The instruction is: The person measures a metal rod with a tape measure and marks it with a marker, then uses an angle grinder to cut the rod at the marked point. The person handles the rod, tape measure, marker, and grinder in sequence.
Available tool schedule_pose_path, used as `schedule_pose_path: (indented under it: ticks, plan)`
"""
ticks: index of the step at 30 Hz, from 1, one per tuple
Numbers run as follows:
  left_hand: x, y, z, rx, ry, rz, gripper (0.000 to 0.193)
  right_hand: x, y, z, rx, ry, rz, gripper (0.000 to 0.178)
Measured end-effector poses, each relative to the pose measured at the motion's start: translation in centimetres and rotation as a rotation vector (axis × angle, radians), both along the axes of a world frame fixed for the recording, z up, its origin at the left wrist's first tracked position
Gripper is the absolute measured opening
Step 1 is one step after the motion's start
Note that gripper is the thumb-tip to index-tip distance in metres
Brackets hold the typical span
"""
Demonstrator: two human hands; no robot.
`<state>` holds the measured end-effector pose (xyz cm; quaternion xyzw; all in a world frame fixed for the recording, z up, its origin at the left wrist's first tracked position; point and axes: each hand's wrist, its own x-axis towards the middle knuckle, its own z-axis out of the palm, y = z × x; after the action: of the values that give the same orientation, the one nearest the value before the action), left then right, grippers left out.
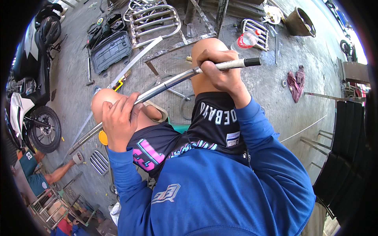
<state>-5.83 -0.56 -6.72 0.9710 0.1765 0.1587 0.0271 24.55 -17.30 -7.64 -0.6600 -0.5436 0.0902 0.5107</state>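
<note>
A long shiny metal tube (167,85) lies slantwise across my lap, its lower end out to the left and its upper end by my right knee. My left hand (119,120) is wrapped round the tube above my left knee. In my right hand (222,74), a white marker with a black end (238,63) is pinched, black end pointing right. The marker's other end meets the tube's upper end beside my fingers; its tip is hidden. Faint marks or seams show along the tube, too small to make out.
Welded tube racks (154,24) lie ahead, with an open black tool case (111,51) to their left. A plastic bottle with a red cap (248,40) is beyond my right knee. A motorcycle (37,126) stands left, a purple rag (296,83) lies right, and another person's arm (61,172) shows lower left.
</note>
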Motion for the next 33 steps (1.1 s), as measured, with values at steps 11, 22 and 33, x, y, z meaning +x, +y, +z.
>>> schedule_pose_path:
  ticks: [11, 22, 33]
  plan:
    - [1.2, -1.0, 3.1, 0.020, -0.011, -0.058, 0.036, 0.9, -1.4, 5.3, 0.588, 0.865, 0.080, 0.016]
    - [4.3, -0.8, 1.5, -0.052, 0.022, -0.072, 0.041, -3.5, 0.4, 2.4, -0.061, 0.392, -0.082, 0.016]
    - [3.6, -1.0, -0.7, -0.034, -0.062, -0.014, 0.039, -2.1, 1.4, 0.1, 0.014, 0.315, -0.131, 0.020]
